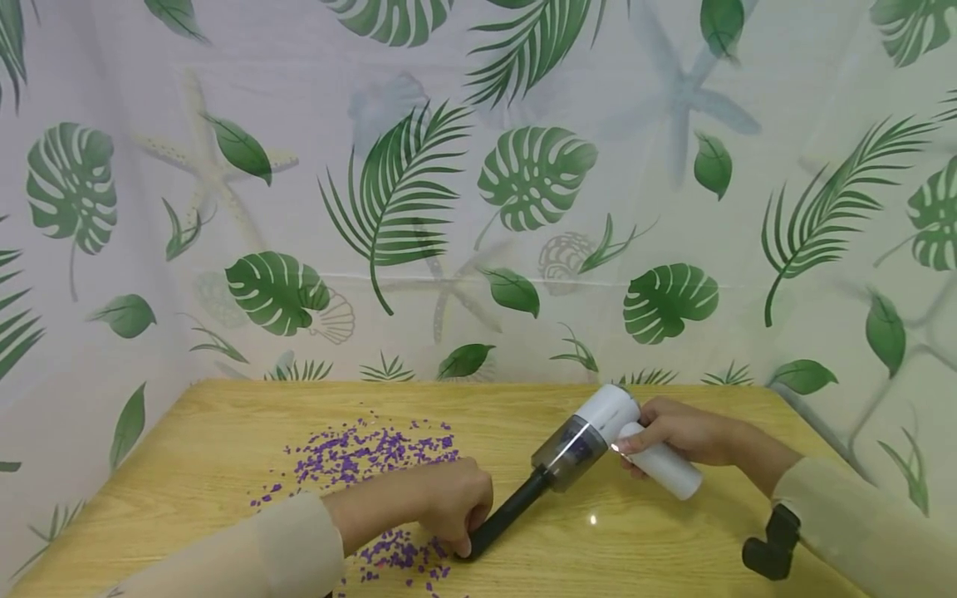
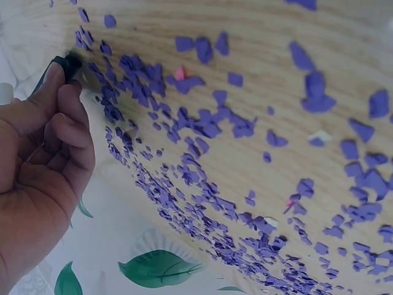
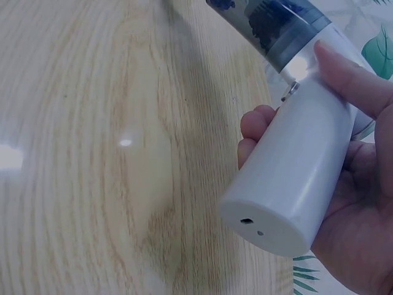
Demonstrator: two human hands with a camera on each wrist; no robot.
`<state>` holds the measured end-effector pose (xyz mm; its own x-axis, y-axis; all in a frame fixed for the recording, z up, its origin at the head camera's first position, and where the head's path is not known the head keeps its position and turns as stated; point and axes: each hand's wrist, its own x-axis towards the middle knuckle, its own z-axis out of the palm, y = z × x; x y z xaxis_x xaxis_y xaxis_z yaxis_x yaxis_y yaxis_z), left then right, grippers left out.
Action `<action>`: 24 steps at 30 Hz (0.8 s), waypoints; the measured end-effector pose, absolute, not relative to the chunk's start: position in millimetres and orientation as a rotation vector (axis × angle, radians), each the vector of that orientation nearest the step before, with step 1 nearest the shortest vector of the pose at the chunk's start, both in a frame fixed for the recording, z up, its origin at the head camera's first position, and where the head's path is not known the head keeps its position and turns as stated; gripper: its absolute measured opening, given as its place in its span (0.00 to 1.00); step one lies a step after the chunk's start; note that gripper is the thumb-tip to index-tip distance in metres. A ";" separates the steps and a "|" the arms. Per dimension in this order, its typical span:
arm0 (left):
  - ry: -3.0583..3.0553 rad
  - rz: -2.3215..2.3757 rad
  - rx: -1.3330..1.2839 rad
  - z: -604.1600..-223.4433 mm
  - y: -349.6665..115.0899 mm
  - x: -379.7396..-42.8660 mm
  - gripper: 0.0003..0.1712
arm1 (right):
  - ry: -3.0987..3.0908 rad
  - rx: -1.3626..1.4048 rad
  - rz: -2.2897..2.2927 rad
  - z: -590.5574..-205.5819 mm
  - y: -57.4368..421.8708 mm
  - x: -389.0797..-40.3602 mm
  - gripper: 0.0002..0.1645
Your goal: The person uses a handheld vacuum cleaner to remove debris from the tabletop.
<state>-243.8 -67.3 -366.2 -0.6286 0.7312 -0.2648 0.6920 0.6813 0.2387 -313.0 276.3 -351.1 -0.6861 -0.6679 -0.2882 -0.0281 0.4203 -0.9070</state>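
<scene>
In the head view, one handheld vacuum cleaner (image 1: pixel 607 409) lies diagonally over one wood-grain tabletop (image 1: pixel 516 407), right of the purple scraps (image 1: pixel 351 453). Two hands are on it. The right hand (image 1: pixel 684 433) curls round the single white handle (image 1: pixel 668 473); the left hand (image 1: pixel 458 502) is at the lower end of the one black nozzle (image 1: pixel 516 508), fingers bent. The scraps show as two patches, above and below the left forearm (image 1: pixel 381 502); they are too many to count singly. A leaf-print cloth (image 1: pixel 478 249) hangs behind.

In the left wrist view, the thumb and index finger pinch the nozzle's tip and the other fingers fold loosely inward. Scraps lie right beside the tip, densest along a curving band; at least two pink bits (image 2: pixel 180 73) sit among the purple.

In the right wrist view, the thumb lies along the white body and the fingertips show past the handle's far side. The one clear dust cup (image 3: pixel 276 24) has dark purple matter inside. Two small openings mark the handle's base.

For collecting scraps, I judge it best to keep the mouth low and unblocked by fingertips, making slow, overlapping strokes inward from the edges.
</scene>
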 end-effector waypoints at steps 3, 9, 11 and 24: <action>2.554 0.152 1.129 -365.9 -68.5 -240.0 0.13 | 2.034 -0.596 -1.279 -352.8 274.7 -312.4 0.17; 2.536 0.133 1.106 -364.4 -69.7 -232.8 0.12 | 2.031 -0.586 -1.270 -354.2 271.3 -310.5 0.19; 2.529 0.133 1.098 -364.0 -69.7 -231.7 0.12 | 2.027 -0.583 -1.273 -354.2 270.4 -309.8 0.18; 2.502 0.043 1.178 -365.9 -69.8 -221.6 0.12 | 2.016 -0.617 -1.249 -353.0 263.1 -305.8 0.19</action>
<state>-221.6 -69.8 -365.9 -0.5801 0.7493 -0.3195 0.7379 0.6495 0.1834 -305.8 263.1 -353.0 -0.6585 -0.6916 -0.2969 -0.0420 0.4277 -0.9029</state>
